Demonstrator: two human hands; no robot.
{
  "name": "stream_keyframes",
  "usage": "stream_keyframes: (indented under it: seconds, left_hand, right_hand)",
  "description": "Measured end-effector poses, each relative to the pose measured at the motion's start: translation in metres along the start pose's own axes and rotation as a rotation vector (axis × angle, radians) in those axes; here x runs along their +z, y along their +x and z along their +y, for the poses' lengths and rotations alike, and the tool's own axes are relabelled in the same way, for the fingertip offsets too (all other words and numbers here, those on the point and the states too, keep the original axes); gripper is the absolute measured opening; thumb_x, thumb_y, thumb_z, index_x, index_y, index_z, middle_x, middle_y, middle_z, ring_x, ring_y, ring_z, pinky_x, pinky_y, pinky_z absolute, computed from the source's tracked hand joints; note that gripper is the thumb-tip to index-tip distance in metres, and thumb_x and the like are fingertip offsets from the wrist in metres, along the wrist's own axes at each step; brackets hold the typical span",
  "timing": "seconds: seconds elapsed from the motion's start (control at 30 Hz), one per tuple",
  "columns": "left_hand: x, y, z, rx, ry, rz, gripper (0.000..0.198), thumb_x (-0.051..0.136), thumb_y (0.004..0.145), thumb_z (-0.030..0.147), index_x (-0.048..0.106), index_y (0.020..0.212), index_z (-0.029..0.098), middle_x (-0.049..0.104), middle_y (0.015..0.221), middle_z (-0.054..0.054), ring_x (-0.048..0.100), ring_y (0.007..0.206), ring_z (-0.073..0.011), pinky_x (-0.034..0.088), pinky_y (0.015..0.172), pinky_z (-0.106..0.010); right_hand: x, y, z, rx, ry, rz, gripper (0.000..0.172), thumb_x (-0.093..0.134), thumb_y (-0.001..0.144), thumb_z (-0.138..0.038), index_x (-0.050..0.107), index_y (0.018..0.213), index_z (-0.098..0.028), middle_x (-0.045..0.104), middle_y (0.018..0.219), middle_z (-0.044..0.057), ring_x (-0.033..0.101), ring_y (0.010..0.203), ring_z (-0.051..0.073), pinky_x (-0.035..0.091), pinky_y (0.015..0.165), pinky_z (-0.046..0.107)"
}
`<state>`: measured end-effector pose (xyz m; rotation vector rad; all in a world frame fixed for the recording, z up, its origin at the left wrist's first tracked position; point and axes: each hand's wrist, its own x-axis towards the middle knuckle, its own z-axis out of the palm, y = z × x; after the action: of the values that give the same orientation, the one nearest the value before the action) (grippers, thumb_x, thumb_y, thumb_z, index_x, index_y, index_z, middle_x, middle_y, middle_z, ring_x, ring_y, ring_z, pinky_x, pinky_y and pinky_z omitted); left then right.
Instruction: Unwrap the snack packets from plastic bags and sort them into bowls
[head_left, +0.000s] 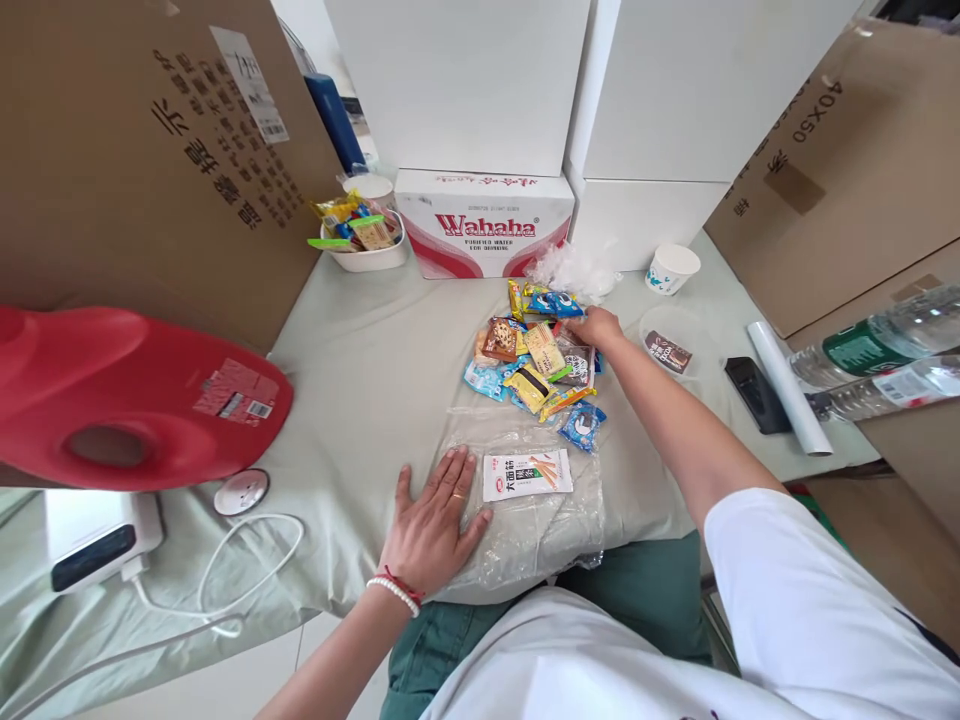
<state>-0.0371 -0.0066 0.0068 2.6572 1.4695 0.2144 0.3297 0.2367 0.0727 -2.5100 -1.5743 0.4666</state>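
Note:
My left hand (431, 520) lies flat on the table, fingers spread, pressing the left edge of a clear plastic bag (517, 545). On that bag rests a white snack packet (527, 475) with a picture of sticks. My right hand (596, 328) reaches to the far right side of a pile of wrapped snacks, its fingers bent in among them. Nearest its fingertips is a blue snack packet (553, 303); what they grip is hidden. Also in the pile are a brown cookie packet (501, 340), a beige packet (545, 348), a yellow packet (529, 387) and a blue packet (582, 425).
A white basket (371, 260) of snacks stands at back left, beside a Wahaha carton (487, 228). Crumpled clear plastic (574, 268), a paper cup (673, 270) and a round clear lid (686, 325) with a dark packet (667, 352) lie right. A red jug (150, 400) is left.

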Motion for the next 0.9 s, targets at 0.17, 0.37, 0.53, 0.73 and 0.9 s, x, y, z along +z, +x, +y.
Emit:
stream_keyframes:
  seconds: [0.17, 0.37, 0.53, 0.73, 0.9]
  left_hand:
    - [-0.001, 0.0, 0.001, -0.019, -0.013, -0.032, 0.073, 0.041, 0.103, 0.055, 0.028, 0.167, 0.024, 0.036, 0.168, -0.013, 0.041, 0.154, -0.032, -0.002, 0.13, -0.064]
    - [-0.001, 0.001, 0.001, -0.016, -0.019, -0.019, 0.073, 0.039, 0.103, 0.055, 0.026, 0.167, 0.024, 0.035, 0.168, -0.013, 0.041, 0.154, -0.0317, -0.004, 0.13, -0.064]
    - [-0.001, 0.0, 0.001, -0.009, -0.016, 0.001, 0.072, 0.038, 0.103, 0.054, 0.025, 0.168, 0.024, 0.034, 0.169, -0.012, 0.041, 0.154, -0.0305, -0.005, 0.13, -0.063]
    - [0.0, 0.001, -0.001, -0.004, 0.002, 0.004, 0.074, 0.037, 0.103, 0.056, 0.025, 0.168, 0.023, 0.035, 0.169, -0.014, 0.042, 0.153, -0.0333, 0.0, 0.129, -0.066]
    - [0.003, -0.002, -0.002, 0.037, 0.029, 0.029, 0.085, 0.036, 0.101, 0.066, 0.018, 0.169, 0.018, 0.034, 0.168, -0.018, 0.042, 0.153, -0.0359, -0.001, 0.128, -0.067]
  right_hand:
    - [0.007, -0.001, 0.011, 0.027, 0.012, 0.0, 0.05, 0.068, 0.09, -0.048, 0.069, 0.126, -0.012, 0.071, 0.127, 0.019, 0.068, 0.112, 0.033, 0.052, 0.093, 0.038]
    - [-0.016, -0.05, 0.062, -0.105, 0.176, 0.341, 0.047, 0.062, 0.093, -0.047, 0.062, 0.127, -0.015, 0.071, 0.12, 0.019, 0.066, 0.105, 0.031, 0.052, 0.091, 0.04]
    - [-0.024, -0.102, 0.114, -0.185, 0.227, 0.05, 0.043, 0.066, 0.088, -0.053, 0.068, 0.115, -0.019, 0.076, 0.102, 0.008, 0.068, 0.09, 0.028, 0.055, 0.083, 0.039]
    - [-0.027, -0.138, 0.097, -0.314, -0.082, 0.102, 0.043, 0.065, 0.095, -0.037, 0.068, 0.133, -0.017, 0.069, 0.126, 0.019, 0.065, 0.114, 0.038, 0.053, 0.097, 0.049]
    - [-0.006, -0.133, 0.019, -0.765, -0.052, 0.028, 0.044, 0.057, 0.102, -0.033, 0.064, 0.143, -0.022, 0.058, 0.15, 0.011, 0.05, 0.139, 0.03, 0.039, 0.119, 0.044]
